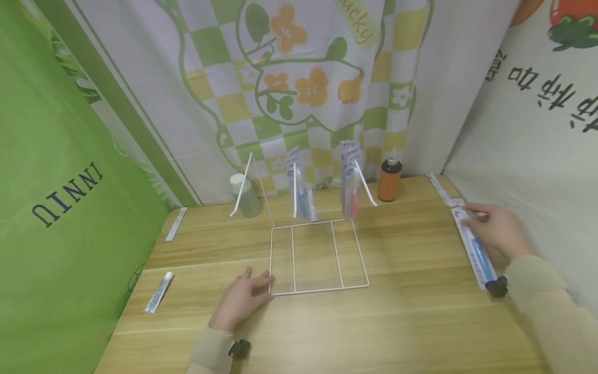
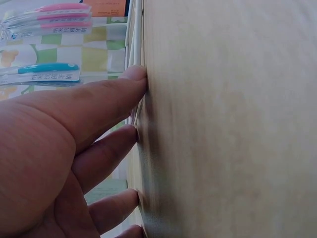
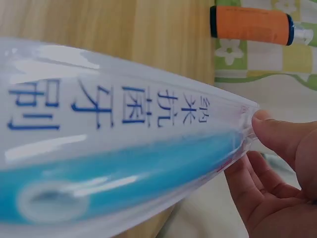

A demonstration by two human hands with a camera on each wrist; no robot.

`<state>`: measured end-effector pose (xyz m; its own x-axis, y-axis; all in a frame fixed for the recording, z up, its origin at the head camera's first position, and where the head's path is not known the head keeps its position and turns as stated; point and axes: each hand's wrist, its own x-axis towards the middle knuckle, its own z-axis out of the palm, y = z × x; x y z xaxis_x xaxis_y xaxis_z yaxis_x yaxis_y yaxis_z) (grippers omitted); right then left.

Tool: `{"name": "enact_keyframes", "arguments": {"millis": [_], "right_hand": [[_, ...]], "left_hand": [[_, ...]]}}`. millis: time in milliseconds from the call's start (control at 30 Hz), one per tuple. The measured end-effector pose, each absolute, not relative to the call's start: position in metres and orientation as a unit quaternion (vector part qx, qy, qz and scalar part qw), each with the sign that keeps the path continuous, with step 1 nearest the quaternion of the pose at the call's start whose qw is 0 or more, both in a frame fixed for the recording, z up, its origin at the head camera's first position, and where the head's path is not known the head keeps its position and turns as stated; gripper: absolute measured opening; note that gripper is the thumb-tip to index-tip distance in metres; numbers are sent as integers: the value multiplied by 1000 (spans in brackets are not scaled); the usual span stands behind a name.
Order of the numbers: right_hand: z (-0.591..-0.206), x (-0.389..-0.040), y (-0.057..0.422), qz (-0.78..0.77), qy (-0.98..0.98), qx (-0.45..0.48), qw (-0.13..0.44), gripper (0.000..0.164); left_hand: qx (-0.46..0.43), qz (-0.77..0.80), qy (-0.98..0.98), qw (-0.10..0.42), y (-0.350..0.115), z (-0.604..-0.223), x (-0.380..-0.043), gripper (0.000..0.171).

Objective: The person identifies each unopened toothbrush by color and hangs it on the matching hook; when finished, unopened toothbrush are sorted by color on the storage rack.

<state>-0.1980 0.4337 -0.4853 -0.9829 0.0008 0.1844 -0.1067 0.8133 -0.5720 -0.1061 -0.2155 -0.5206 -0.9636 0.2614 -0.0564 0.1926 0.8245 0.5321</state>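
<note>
My right hand (image 1: 502, 228) pinches the upper end of a packaged blue toothbrush (image 3: 124, 163) between thumb and fingers, at the table's right side. Clear plastic and a white card with blue lettering surround the brush. On the table, my left hand (image 1: 240, 301) rests its fairly straight fingers at the front left corner of a white wire display rack (image 1: 319, 290), touching its base. From the rack's hooks hang packaged blue toothbrushes (image 1: 302, 202) and packaged pink toothbrushes (image 1: 353, 202); the left hook (image 1: 242, 187) carries nothing.
Behind the rack stand a pale green bottle (image 1: 246, 200) and an orange bottle (image 1: 390, 181). A toothpaste tube (image 1: 160, 292) lies at the left, with a white strip (image 1: 176, 224) beyond it. Another strip (image 1: 439, 189) lies at the back right. Curtains border the table.
</note>
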Motion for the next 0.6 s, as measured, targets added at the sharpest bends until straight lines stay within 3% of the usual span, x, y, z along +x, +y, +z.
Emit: {"name": "enact_keyframes", "arguments": {"millis": [300,600], "right_hand": [[-461,-185,398,346,-933,-1,101,55],[-434,-170,345,406,-896,21,178,44]], "left_hand": [[120,269,953,63,-216,-522,-106,46],[127,269,953,59,-216,-522,-106,45]]}}
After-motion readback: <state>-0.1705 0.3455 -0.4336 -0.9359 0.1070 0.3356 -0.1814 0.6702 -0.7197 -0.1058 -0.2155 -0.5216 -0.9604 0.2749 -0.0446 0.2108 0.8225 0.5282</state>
